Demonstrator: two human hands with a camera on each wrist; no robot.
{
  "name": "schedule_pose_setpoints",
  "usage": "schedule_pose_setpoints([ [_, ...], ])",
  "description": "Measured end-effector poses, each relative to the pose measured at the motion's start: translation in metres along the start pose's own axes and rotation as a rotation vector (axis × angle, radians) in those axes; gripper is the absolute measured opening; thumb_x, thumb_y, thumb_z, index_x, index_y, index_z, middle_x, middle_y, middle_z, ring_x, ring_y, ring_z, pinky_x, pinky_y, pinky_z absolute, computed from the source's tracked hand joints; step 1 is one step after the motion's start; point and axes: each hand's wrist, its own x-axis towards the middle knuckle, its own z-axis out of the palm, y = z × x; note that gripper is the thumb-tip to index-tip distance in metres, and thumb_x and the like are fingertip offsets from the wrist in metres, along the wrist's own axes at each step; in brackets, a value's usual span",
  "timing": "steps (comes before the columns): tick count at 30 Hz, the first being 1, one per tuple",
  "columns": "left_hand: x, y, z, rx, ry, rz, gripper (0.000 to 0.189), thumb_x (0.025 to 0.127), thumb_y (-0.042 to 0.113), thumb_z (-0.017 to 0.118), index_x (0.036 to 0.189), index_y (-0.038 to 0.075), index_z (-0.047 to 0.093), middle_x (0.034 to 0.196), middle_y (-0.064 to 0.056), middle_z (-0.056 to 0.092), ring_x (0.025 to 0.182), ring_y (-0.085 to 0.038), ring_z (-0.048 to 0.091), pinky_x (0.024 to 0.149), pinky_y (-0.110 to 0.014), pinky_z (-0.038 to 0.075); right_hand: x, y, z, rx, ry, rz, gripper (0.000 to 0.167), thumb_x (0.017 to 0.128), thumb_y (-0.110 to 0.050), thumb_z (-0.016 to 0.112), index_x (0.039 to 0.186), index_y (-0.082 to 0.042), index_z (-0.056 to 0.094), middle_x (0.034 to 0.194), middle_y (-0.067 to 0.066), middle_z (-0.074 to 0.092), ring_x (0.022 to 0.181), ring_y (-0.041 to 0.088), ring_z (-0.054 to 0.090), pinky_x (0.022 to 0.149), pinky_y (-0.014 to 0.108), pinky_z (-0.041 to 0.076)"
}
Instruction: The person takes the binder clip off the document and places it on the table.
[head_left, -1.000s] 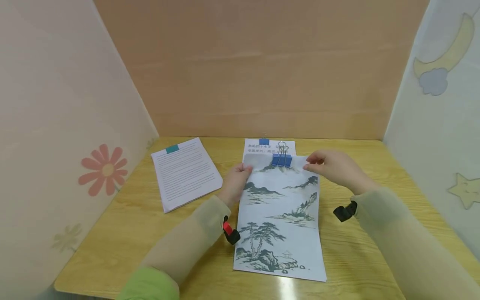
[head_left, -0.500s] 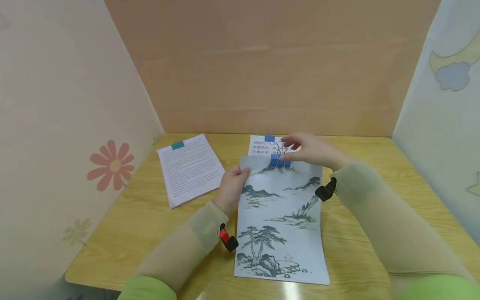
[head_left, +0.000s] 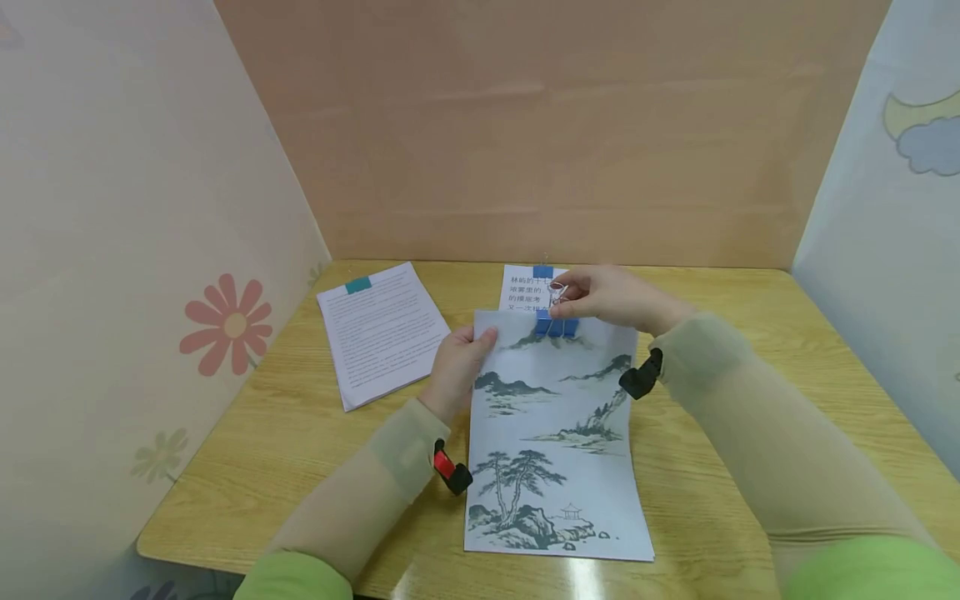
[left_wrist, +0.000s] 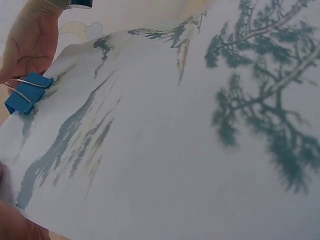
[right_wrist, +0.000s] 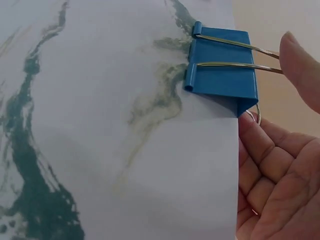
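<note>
- My landmark is the blue binder clip (right_wrist: 225,67), seated on the top edge of the ink-landscape sheet (head_left: 555,425); its lips lie on the painting and its spine faces away from the person.
- The right hand (head_left: 611,298) is the nearer one, reaching the clip from its right and touching it. In the right wrist view I see the thumb at the end of the front wire handle and fingers behind, at the rear handle's loop: a pinch nearly closed, with just the handles between.
- The clip's width runs along the sheet's top edge, while the handles point outward past the spine, toward those fingers. I judge that everything turns on this line: a squeeze has to go front to back, and a slide has to follow the handles, square to the paper edge.
- I cannot tell whether the clip's lips are parted.
- The left hand (head_left: 459,367) sits left of the clip, apart from it and nearer the person. Its thumb lies on the sheet's face; its other fingers pass behind, mostly hidden, gripping the paper.
- The sheet's long axis runs from the clip toward the person; the clipped end seems raised off the worktop (head_left: 720,500).
- Beyond the clip lies a large-print text page (head_left: 523,292); well to its left, a text stack (head_left: 386,337).
</note>
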Motion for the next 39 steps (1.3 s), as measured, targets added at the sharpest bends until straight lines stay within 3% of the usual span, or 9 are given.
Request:
schedule_pose_setpoints([
  [6,0.000,0.006,0.000,0.058,0.019,0.027,0.028,0.094,0.029,0.063,0.109,0.006,0.069,0.098,-0.011,0.071,0.080,-0.020,0.069,0.068,-0.032,0.056,0.001,0.000,0.005,0.028,-0.026,-0.009,0.073,0.083,-0.047,0.072,0.139,-0.008,0.048,0.116,0.005,0.063,0.110,0.022,0.056,0.100,0.049,0.039],
  [15,0.001,0.004,0.002,0.041,0.056,0.044,0.029,0.095,0.027,0.063,0.106,0.002,0.070,0.094,-0.012,0.070,0.077,-0.020,0.068,0.065,-0.032,0.056,0.001,0.003,0.006,0.039,-0.009,-0.033,0.065,0.086,-0.046,0.069,0.135,-0.007,0.053,0.125,0.006,0.061,0.121,0.027,0.052,0.102,0.051,0.038],
  [22,0.006,0.003,0.004,0.039,0.078,0.040,0.026,0.094,0.024,0.064,0.105,0.001,0.070,0.091,-0.010,0.070,0.074,-0.018,0.068,0.064,-0.031,0.056,-0.001,0.002,0.005,0.036,0.014,-0.029,0.062,0.085,-0.048,0.070,0.132,-0.010,0.056,0.121,0.004,0.063,0.116,0.025,0.054,0.101,0.051,0.039],
  [31,0.010,0.000,0.001,0.024,0.018,0.054,0.026,0.095,0.026,0.062,0.107,0.003,0.070,0.095,-0.011,0.070,0.078,-0.020,0.068,0.066,-0.032,0.056,-0.003,0.002,0.005,0.071,0.016,-0.027,0.073,0.083,-0.053,0.070,0.138,-0.009,0.050,0.124,0.008,0.059,0.117,0.025,0.052,0.099,0.050,0.039],
  [39,0.011,0.005,-0.001,0.010,0.001,0.081,0.027,0.095,0.023,0.062,0.105,0.000,0.069,0.091,-0.010,0.070,0.076,-0.020,0.068,0.065,-0.032,0.056,-0.004,-0.008,0.003,0.040,0.048,-0.045,0.066,0.084,-0.049,0.070,0.132,-0.006,0.055,0.122,0.009,0.062,0.117,0.027,0.054,0.099,0.050,0.041],
])
